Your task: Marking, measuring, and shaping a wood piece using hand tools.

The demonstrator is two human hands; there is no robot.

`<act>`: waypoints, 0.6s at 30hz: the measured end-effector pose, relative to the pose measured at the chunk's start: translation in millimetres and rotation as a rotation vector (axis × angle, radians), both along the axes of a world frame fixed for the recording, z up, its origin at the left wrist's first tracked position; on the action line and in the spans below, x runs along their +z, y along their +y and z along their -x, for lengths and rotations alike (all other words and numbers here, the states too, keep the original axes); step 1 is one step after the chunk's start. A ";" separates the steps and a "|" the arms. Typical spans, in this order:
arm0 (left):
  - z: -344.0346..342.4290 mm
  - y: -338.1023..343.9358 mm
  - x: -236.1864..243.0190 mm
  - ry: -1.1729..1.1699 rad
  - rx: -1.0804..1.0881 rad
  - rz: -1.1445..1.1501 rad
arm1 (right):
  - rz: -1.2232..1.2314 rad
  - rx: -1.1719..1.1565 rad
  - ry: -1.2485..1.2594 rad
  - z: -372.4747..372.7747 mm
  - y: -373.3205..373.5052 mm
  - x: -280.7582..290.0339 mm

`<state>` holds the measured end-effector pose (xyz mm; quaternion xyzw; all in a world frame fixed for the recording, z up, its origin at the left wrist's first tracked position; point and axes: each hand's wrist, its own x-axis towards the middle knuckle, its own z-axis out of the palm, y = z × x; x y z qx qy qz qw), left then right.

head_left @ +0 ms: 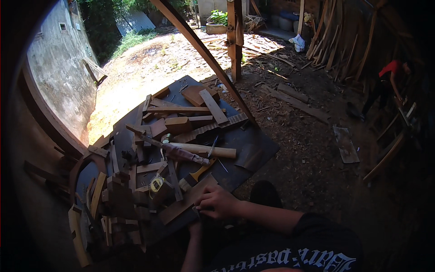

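My right hand (218, 202) is closed at the near edge of the table, its fingertips pressed together around something too small to make out. Just beyond its knuckles lies a flat wooden board (181, 207). My left hand (195, 228) is below it in shadow; its fingers are hidden by the dark table edge. Close by on the table are a paintbrush (202, 170) with a yellow handle, a yellow tape measure (157, 183) and a hammer (204, 149) with a pale wooden handle. Over the hammer lies a tool with a cloth-wrapped handle (186, 154).
Offcuts and blocks (176, 124) crowd the dark table (267, 147). A slanting wooden beam (206, 56) comes down at its far right corner, near a post (234, 43). Another person (389, 81) in red bends over at the right, near curved timber (385, 158). Planks lie on the ground.
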<state>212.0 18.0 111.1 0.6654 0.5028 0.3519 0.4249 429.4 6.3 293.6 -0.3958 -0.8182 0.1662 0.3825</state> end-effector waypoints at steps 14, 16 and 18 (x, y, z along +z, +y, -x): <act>16.8 -6.5 -0.3 0.557 -0.044 -0.268 | -0.004 0.004 0.014 4.1 2.2 -2.9; 17.6 -7.1 -2.5 0.396 -0.045 -0.196 | -0.014 0.003 0.018 3.2 2.2 -4.1; 11.5 -8.0 4.0 0.235 -0.049 -0.123 | -0.011 0.000 0.016 1.3 1.7 -2.7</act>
